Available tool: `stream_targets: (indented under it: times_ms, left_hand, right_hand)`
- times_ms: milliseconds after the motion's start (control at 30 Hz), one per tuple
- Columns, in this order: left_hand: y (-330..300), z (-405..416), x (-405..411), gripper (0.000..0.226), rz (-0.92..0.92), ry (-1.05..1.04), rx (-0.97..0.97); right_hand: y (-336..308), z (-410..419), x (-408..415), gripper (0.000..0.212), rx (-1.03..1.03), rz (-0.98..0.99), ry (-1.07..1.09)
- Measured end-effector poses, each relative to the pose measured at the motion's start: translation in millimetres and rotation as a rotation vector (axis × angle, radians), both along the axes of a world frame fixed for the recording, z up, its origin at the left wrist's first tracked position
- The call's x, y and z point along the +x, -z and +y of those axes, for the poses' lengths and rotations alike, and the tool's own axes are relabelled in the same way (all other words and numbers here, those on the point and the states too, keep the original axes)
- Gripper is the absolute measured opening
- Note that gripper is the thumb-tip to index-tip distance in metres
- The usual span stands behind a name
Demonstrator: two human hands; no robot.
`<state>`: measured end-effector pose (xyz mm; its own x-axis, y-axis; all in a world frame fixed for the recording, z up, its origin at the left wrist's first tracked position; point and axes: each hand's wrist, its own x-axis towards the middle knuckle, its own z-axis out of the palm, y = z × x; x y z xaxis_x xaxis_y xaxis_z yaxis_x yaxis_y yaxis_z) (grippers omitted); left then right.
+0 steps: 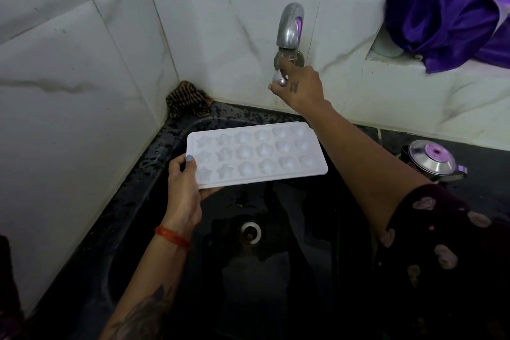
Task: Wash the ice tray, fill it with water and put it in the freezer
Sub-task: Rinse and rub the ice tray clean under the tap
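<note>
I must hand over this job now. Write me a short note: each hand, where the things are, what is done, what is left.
Left hand: grips the white ice tray by its left end, level over the black sink.
Right hand: pinches the tap knob below the wall tap.
Done: tray brought under the tap; no water stream visible.
Left: turn water on, wash tray, fill it, carry to freezer.

Head view, steeply down, close.
</note>
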<state>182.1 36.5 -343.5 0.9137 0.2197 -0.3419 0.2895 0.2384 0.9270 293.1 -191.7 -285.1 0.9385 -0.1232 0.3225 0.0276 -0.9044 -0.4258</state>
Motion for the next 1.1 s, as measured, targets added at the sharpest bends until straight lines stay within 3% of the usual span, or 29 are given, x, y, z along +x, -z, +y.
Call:
stream_targets:
  times_ms: [233,633,833,1100]
  left_hand:
    - [0,-3,-1,0.015,0.017,-0.007,0.018]
    - [4,8,-3,0.017,0.020,-0.022,0.032]
    - [9,4,-5,0.028,0.025,-0.034,0.053]
    - [16,-11,-5,0.023,0.041,0.020,0.073]
  right_hand:
    - [-6,-2,-1,0.033,-0.088,0.049,-0.023]
    - [-9,-3,-3,0.034,0.001,0.091,-0.025]
    - [-12,-3,-5,0.035,0.030,0.099,-0.027]
    - [-13,-5,-6,0.037,0.076,0.111,-0.047]
